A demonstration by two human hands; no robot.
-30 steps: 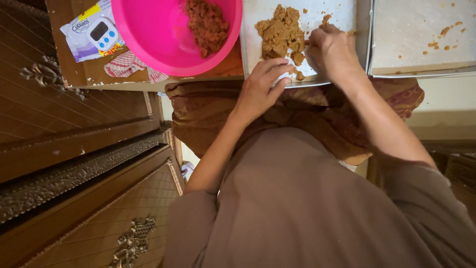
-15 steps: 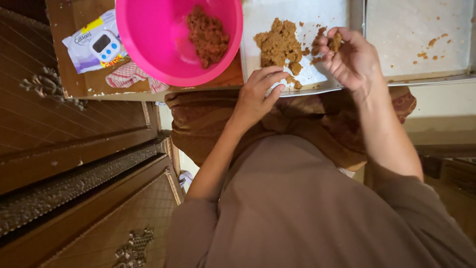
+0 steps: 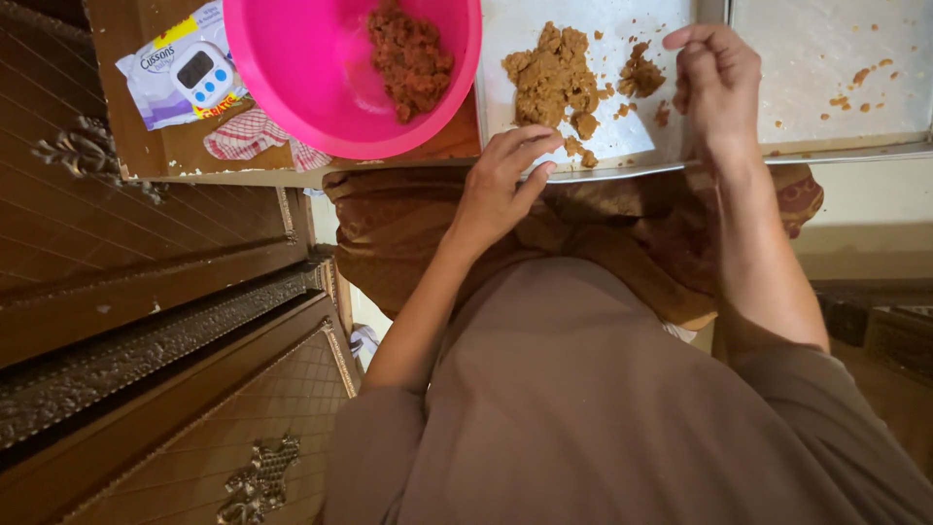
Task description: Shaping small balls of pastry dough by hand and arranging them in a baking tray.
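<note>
Upper centre of the frame: your left hand (image 3: 501, 185) rests on the near edge of the white tray (image 3: 622, 156), fingers loosely spread. Your right hand (image 3: 714, 83), upper right, has its fingers curled together; whether they pinch anything cannot be told. The brown dough heap (image 3: 554, 78) lies on the tray; it looks soft and crumbly, best scooped from beneath.

One round pink plastic bowl (image 3: 321, 78); two flat white paper-lined metal trays, near (image 3: 603, 151) and far (image 3: 826, 58); one white packet bearing a small digital timer (image 3: 180, 78); one red-checked cloth (image 3: 248, 136); two bare hands, left (image 3: 501, 185) and right (image 3: 714, 83).
</note>
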